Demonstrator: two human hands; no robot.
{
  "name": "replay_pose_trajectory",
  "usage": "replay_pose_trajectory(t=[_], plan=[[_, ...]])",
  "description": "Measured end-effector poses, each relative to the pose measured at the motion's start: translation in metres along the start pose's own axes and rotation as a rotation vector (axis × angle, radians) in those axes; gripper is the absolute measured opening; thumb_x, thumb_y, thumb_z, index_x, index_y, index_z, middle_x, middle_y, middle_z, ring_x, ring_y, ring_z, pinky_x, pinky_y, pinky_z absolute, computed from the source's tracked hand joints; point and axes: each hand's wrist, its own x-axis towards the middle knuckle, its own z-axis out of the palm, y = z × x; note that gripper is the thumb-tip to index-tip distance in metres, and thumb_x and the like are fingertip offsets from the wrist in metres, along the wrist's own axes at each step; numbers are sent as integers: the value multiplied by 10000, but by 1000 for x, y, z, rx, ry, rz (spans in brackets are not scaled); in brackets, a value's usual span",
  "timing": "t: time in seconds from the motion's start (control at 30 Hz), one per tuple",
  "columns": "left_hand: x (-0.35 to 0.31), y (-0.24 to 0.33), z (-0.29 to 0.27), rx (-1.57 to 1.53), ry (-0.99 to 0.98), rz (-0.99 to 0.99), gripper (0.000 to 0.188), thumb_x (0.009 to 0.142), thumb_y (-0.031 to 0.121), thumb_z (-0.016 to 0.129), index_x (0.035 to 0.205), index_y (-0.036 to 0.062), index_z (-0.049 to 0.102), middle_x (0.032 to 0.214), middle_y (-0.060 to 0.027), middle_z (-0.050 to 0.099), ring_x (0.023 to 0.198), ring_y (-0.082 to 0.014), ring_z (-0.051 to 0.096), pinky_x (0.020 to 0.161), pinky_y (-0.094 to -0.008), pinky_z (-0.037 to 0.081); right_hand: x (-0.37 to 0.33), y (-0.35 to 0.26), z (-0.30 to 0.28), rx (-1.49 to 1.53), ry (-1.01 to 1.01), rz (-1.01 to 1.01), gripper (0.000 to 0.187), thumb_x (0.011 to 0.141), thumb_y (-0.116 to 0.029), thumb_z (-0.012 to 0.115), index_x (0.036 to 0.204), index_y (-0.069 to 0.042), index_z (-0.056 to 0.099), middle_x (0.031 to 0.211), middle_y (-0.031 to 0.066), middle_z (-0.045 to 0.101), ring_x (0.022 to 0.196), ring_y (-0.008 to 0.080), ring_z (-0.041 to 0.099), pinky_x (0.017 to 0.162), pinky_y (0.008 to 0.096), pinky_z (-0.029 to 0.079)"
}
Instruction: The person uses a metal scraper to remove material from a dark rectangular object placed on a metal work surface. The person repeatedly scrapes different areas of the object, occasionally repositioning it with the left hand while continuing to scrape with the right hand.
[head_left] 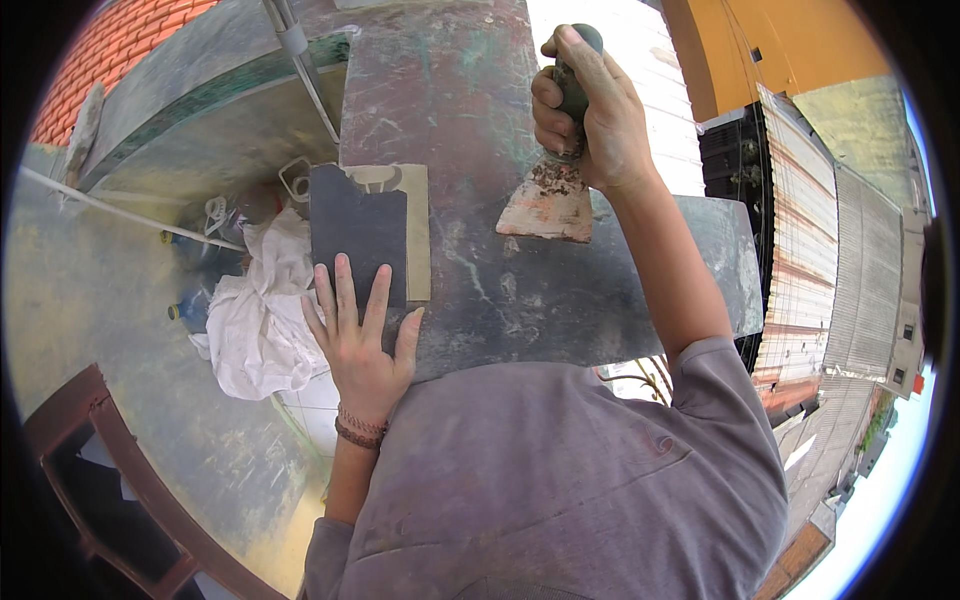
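Observation:
My left hand (360,335) lies flat with its fingers spread, the fingertips on a dark grey sheet (358,225) that looks like sandpaper. The sheet has a ragged upper edge and partly covers a beige sheet (418,235). Both rest at the left side of a worn, dark ledge (570,300). Up and to the right, my right hand (605,115) is closed round the dark handle of a putty knife (548,205). Its wide blade is stained and crusted and points back toward me, over the ledge. Whether the blade touches the ledge I cannot tell.
White cloth or sacking (265,325) hangs left of the ledge, with plastic bottles (190,305) behind it. A metal pole (295,50) stands at the upper left. A brown frame (130,470) is at the lower left. Corrugated roofs (800,260) lie beyond the ledge's right end.

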Motion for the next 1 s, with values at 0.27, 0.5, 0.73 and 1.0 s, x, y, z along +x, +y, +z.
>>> replay_pose_trajectory(t=[0.27,0.5,0.73,1.0], plan=[[1,-6,7,-119,51,-47,569,920,372,719,1432,146,616,1620,-266,340,1524,-463,262,1212,-616,192,29,18,37,4,99,39,393,993,-421,624,983,-46,508,635,32,470,472,96,420,427,286,368],[3,-5,3,-127,44,-36,589,880,276,740,1429,102,617,1603,-292,353,1509,-474,284,1214,-567,225,20,13,46,-90,69,9,373,1010,-432,626,980,-91,477,637,-13,437,471,54,396,419,226,345],[2,-6,5,-145,45,-44,592,887,310,746,1435,128,612,1611,-285,343,1516,-478,268,1211,-601,214,14,19,39,-71,100,16,403,992,-447,643,1004,-75,488,636,1,440,464,65,395,410,235,345],[2,-6,5,-146,50,-37,596,891,323,748,1440,138,608,1614,-285,338,1516,-487,262,1209,-615,211,14,6,25,-75,171,-91,385,1003,-431,632,988,-77,481,641,6,449,467,71,405,424,255,350]])
